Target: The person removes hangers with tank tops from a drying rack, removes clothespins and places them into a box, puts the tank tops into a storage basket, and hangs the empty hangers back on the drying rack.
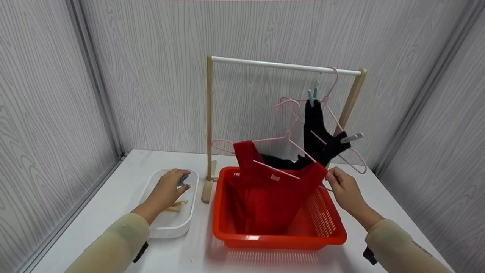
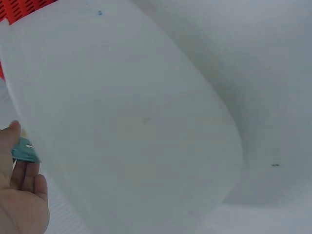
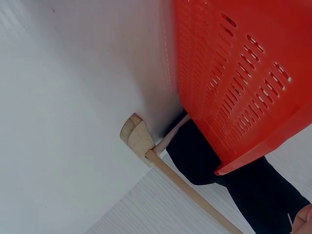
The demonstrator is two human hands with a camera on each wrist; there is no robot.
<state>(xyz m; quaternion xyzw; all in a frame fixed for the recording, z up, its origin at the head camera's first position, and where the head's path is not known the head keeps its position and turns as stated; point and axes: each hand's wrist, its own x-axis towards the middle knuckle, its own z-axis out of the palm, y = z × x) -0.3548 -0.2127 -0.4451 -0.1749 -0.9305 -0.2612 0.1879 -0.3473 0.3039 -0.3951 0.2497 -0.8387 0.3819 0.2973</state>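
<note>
A white table [image 1: 182,258] holds up everything. On it stands a rack with a white bar [image 1: 265,64] and wooden legs. In front of the rack is a red basket [image 1: 295,239], and to its left is a white tub [image 1: 170,232]. The red top [image 1: 273,204] is over the basket, with its low part down inside. A black top [image 1: 312,151] hangs from the bar, behind the red one. Each top is on its own pink hanger; the red top's hanger [image 1: 269,139] has its hook below the bar, not on it. The right hand [image 1: 346,189] pinches the red top and hanger at one shoulder. The left hand [image 1: 168,189], over the tub, pinches a blue-green peg [image 1: 183,181] between thumb and fingers. Yellowish pegs [image 1: 175,207] lie in the tub. A pale green peg [image 1: 312,99] and a gray peg [image 1: 352,138] clip the black top.
</note>
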